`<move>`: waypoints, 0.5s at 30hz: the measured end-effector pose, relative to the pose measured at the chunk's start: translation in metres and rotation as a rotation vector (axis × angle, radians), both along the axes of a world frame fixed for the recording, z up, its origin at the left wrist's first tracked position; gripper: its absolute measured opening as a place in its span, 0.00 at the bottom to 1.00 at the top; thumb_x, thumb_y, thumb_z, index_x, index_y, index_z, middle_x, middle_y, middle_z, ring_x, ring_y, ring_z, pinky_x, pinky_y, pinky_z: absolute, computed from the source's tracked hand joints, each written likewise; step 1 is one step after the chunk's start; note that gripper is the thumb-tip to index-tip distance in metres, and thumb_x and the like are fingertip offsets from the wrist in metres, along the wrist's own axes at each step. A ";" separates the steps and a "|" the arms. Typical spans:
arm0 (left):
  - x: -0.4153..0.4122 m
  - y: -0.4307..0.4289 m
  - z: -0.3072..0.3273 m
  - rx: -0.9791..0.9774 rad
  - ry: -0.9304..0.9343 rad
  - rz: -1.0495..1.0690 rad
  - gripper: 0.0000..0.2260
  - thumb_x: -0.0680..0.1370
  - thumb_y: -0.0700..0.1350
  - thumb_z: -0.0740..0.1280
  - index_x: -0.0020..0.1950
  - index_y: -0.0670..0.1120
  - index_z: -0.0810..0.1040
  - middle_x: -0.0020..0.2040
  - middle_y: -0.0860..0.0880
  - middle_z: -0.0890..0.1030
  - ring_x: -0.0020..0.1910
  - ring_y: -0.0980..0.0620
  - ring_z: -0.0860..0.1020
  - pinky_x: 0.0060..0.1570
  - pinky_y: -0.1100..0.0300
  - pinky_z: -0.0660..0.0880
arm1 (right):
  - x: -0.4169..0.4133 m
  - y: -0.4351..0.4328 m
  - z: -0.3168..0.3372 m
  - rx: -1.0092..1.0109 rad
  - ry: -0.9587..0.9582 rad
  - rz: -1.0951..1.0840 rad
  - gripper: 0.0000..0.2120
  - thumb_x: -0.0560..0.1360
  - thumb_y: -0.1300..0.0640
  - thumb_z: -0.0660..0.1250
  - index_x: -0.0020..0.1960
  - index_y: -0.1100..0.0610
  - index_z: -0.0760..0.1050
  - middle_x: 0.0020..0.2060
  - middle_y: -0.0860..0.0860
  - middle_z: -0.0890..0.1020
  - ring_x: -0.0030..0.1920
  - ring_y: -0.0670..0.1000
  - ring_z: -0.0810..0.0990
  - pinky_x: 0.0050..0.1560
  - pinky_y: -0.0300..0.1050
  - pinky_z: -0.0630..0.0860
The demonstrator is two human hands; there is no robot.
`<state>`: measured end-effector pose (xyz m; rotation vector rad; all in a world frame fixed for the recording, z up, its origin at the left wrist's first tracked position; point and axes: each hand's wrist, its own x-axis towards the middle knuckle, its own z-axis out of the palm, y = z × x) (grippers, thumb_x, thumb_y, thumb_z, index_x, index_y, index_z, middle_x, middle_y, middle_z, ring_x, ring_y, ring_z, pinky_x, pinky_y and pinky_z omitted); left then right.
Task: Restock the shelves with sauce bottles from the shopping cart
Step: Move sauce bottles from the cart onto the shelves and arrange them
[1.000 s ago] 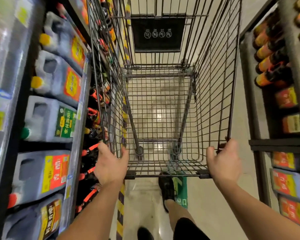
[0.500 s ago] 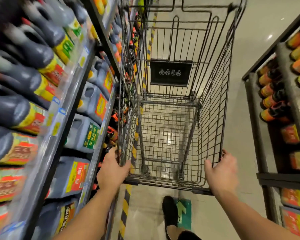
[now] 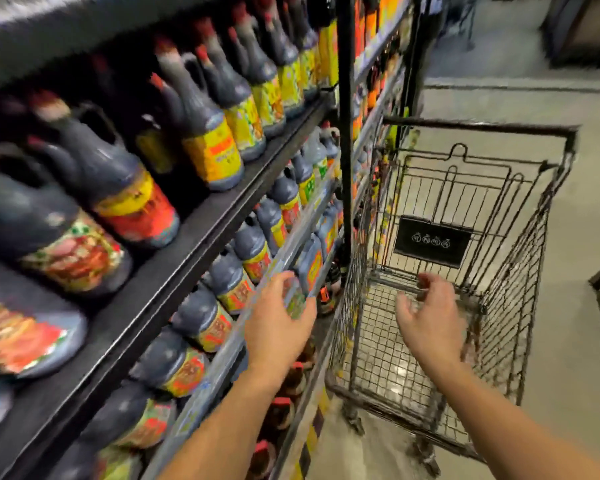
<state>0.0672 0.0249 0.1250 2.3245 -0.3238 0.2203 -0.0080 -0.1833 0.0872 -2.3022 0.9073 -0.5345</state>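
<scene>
Sauce bottles [image 3: 219, 147] of dark plastic with red caps and yellow or red labels are ranged in rows on the black metal shelves [image 3: 201, 233] at the left of the aisle, tier above tier, their bases set behind the shelf lips. No bottle can be made out inside the grey wire shopping cart [image 3: 465, 271], which is parked just beside the shelving, its basket floor bare mesh through which the pale floor [image 3: 575, 306] is seen. A black sign panel [image 3: 432, 241] with white symbols is fixed to the cart's far end.

The left hand [image 3: 278, 327] is extended toward the lower shelf, its grip spread open with the fingers laid against the clear price rail [image 3: 291, 244] along the shelf edge; nothing is enclosed by it. The right hand [image 3: 430, 323] is held over the near end of the cart, its grip loosely open with the fingers curled, and nothing is held in it; whether the wire is touched cannot be told through the blur. Both forearms are bare.
</scene>
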 end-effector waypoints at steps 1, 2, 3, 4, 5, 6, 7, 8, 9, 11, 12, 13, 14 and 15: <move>-0.004 0.012 0.014 -0.033 -0.025 0.011 0.19 0.70 0.58 0.68 0.59 0.56 0.73 0.53 0.59 0.77 0.54 0.56 0.76 0.48 0.62 0.70 | 0.006 0.014 0.011 -0.009 -0.047 0.025 0.22 0.74 0.45 0.64 0.65 0.52 0.66 0.56 0.49 0.73 0.51 0.50 0.77 0.47 0.56 0.80; -0.008 0.023 0.028 -0.054 -0.052 0.027 0.18 0.70 0.60 0.66 0.58 0.58 0.72 0.51 0.62 0.76 0.53 0.58 0.76 0.47 0.62 0.69 | 0.011 0.027 0.023 -0.019 -0.098 0.051 0.20 0.74 0.46 0.65 0.63 0.52 0.67 0.55 0.48 0.74 0.50 0.49 0.77 0.46 0.56 0.79; -0.013 0.036 0.040 -0.066 -0.087 0.043 0.17 0.70 0.60 0.65 0.57 0.59 0.72 0.50 0.62 0.75 0.51 0.60 0.76 0.45 0.62 0.69 | 0.016 0.041 0.035 -0.032 -0.153 0.080 0.19 0.74 0.47 0.65 0.62 0.51 0.68 0.53 0.47 0.74 0.48 0.48 0.77 0.43 0.53 0.78; -0.018 0.048 0.051 -0.072 -0.121 0.058 0.16 0.70 0.61 0.65 0.56 0.60 0.71 0.50 0.63 0.75 0.50 0.61 0.75 0.43 0.62 0.70 | 0.020 0.056 0.046 -0.045 -0.200 0.108 0.17 0.74 0.46 0.65 0.60 0.50 0.68 0.52 0.46 0.73 0.46 0.47 0.76 0.40 0.49 0.76; -0.024 0.062 0.062 -0.080 -0.153 0.073 0.15 0.71 0.60 0.65 0.56 0.60 0.71 0.50 0.63 0.75 0.49 0.62 0.75 0.43 0.61 0.71 | 0.024 0.071 0.057 -0.054 -0.240 0.138 0.16 0.73 0.46 0.65 0.58 0.48 0.67 0.50 0.45 0.72 0.44 0.46 0.75 0.38 0.47 0.73; -0.029 0.076 0.072 -0.093 -0.178 0.092 0.15 0.72 0.60 0.65 0.57 0.60 0.71 0.51 0.63 0.75 0.50 0.63 0.75 0.44 0.60 0.73 | 0.028 0.086 0.068 -0.053 -0.276 0.174 0.14 0.73 0.46 0.65 0.56 0.47 0.67 0.49 0.44 0.71 0.43 0.46 0.74 0.37 0.46 0.71; -0.035 0.089 0.082 -0.103 -0.199 0.115 0.16 0.72 0.59 0.66 0.58 0.60 0.71 0.53 0.63 0.75 0.52 0.64 0.74 0.45 0.60 0.73 | 0.031 0.101 0.078 -0.044 -0.312 0.218 0.14 0.73 0.46 0.65 0.56 0.48 0.67 0.49 0.45 0.72 0.43 0.47 0.74 0.38 0.45 0.70; -0.042 0.103 0.091 -0.109 -0.226 0.136 0.16 0.72 0.59 0.66 0.59 0.60 0.71 0.54 0.63 0.75 0.53 0.65 0.74 0.47 0.60 0.73 | 0.033 0.117 0.089 -0.036 -0.348 0.266 0.14 0.73 0.46 0.65 0.55 0.49 0.68 0.48 0.45 0.72 0.43 0.47 0.74 0.38 0.45 0.70; -0.048 0.116 0.100 -0.110 -0.259 0.155 0.17 0.72 0.59 0.65 0.59 0.60 0.71 0.54 0.63 0.75 0.54 0.65 0.74 0.47 0.61 0.73 | 0.035 0.133 0.099 -0.032 -0.384 0.321 0.15 0.73 0.46 0.65 0.56 0.50 0.68 0.48 0.46 0.72 0.43 0.48 0.74 0.38 0.45 0.70; -0.062 0.144 0.115 -0.116 -0.317 0.200 0.17 0.72 0.58 0.64 0.60 0.58 0.72 0.55 0.62 0.75 0.55 0.63 0.74 0.48 0.60 0.73 | 0.036 0.166 0.117 -0.041 -0.459 0.424 0.15 0.73 0.48 0.66 0.56 0.52 0.69 0.48 0.47 0.72 0.44 0.49 0.75 0.39 0.46 0.71; -0.069 0.157 0.122 -0.118 -0.343 0.228 0.16 0.73 0.57 0.65 0.60 0.57 0.72 0.55 0.61 0.75 0.55 0.62 0.74 0.49 0.59 0.74 | 0.036 0.182 0.126 -0.054 -0.494 0.464 0.15 0.73 0.50 0.67 0.56 0.53 0.70 0.48 0.47 0.72 0.43 0.50 0.75 0.39 0.45 0.70; -0.075 0.170 0.127 -0.116 -0.369 0.255 0.16 0.73 0.56 0.66 0.60 0.56 0.73 0.55 0.61 0.75 0.56 0.62 0.75 0.50 0.59 0.74 | 0.036 0.198 0.135 -0.068 -0.523 0.500 0.15 0.73 0.52 0.69 0.56 0.54 0.71 0.47 0.48 0.72 0.43 0.49 0.74 0.40 0.43 0.69; -0.081 0.182 0.132 -0.108 -0.394 0.283 0.16 0.74 0.55 0.67 0.60 0.55 0.73 0.55 0.61 0.75 0.56 0.61 0.75 0.50 0.58 0.74 | 0.034 0.214 0.143 -0.080 -0.553 0.537 0.15 0.73 0.54 0.70 0.56 0.55 0.71 0.47 0.48 0.73 0.42 0.49 0.74 0.41 0.42 0.67; -0.088 0.195 0.137 -0.098 -0.417 0.312 0.15 0.74 0.54 0.67 0.59 0.54 0.73 0.54 0.60 0.75 0.55 0.60 0.75 0.50 0.58 0.75 | 0.033 0.230 0.152 -0.092 -0.589 0.581 0.15 0.73 0.56 0.70 0.56 0.56 0.71 0.46 0.49 0.73 0.42 0.49 0.73 0.41 0.39 0.65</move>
